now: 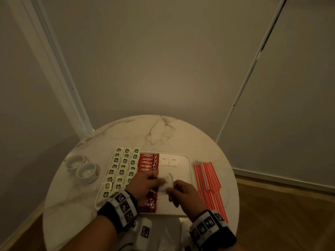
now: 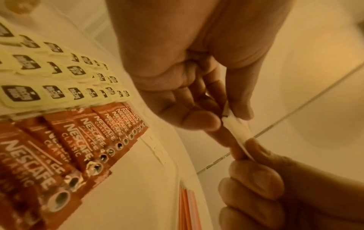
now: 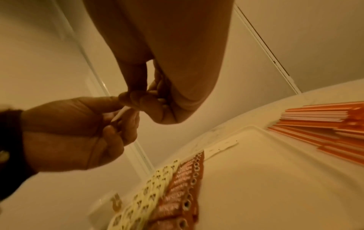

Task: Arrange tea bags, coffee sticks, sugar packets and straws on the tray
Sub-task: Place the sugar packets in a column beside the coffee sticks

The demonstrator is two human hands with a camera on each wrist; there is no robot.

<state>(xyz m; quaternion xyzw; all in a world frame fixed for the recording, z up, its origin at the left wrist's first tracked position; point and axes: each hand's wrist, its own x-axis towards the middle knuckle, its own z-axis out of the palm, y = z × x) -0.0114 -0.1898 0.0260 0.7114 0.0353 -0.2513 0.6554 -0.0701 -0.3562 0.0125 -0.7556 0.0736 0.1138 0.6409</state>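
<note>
Pinching a small white stack of sugar packets (image 1: 165,183) between both hands, I hold it just above the tray (image 1: 188,180), over its bare right part. My left hand (image 1: 145,183) grips the stack's left edge with thumb and curled fingers; my right hand (image 1: 183,194) pinches its near right corner. How many packets are in the stack I cannot tell.

Two sugar packets (image 1: 169,161) already lie flat side by side at the tray's far edge. To their left on the tray runs one column of red coffee sticks (image 1: 148,162); five show beyond my left hand and a few more below it, the rest hidden. Left again, the yellow tea bags (image 1: 121,171) lie in three columns, partly covered by my wrist.

Off the tray, to its right, the red and white straws (image 1: 208,182) lie bundled on the marble table (image 1: 163,134), too many to count. To the tray's left stand two white cups (image 1: 80,168), touching.
</note>
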